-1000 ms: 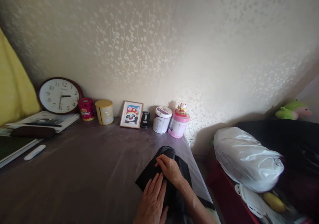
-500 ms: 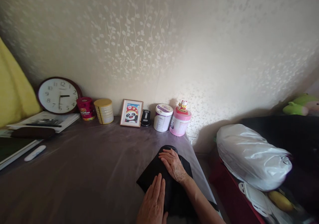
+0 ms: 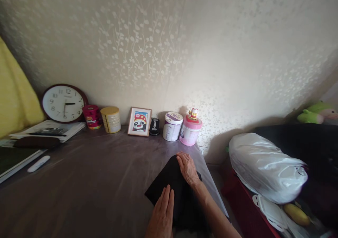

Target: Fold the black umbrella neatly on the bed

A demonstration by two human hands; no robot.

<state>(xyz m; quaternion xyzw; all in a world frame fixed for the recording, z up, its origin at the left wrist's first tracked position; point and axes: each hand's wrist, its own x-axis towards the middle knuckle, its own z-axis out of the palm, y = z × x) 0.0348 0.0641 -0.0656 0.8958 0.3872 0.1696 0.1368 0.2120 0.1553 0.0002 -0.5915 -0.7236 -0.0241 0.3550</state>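
A piece of black cloth (image 3: 175, 174) lies flat on the brown-covered table (image 3: 100, 185), close to its right edge. My left hand (image 3: 163, 209) rests on the cloth's lower left part, fingers stretched out and pointing away from me. Farther up, my right hand (image 3: 188, 167) lies flat over the cloth's upper right edge with its fingers extended. Part of the cloth is hidden under my hands and right forearm, so I cannot make out what kind of item it is.
Along the wall stand a clock (image 3: 63, 104), several cans, a picture frame (image 3: 139, 121) and a pink tub (image 3: 190, 132) with a figurine. Books (image 3: 21, 160) lie at the left. A white plastic bag (image 3: 266, 167) sits beyond the table's right edge.
My right hand has slid to the right across the cloth, and the raised fold at its top now lies flatter. My left hand has hardly moved.
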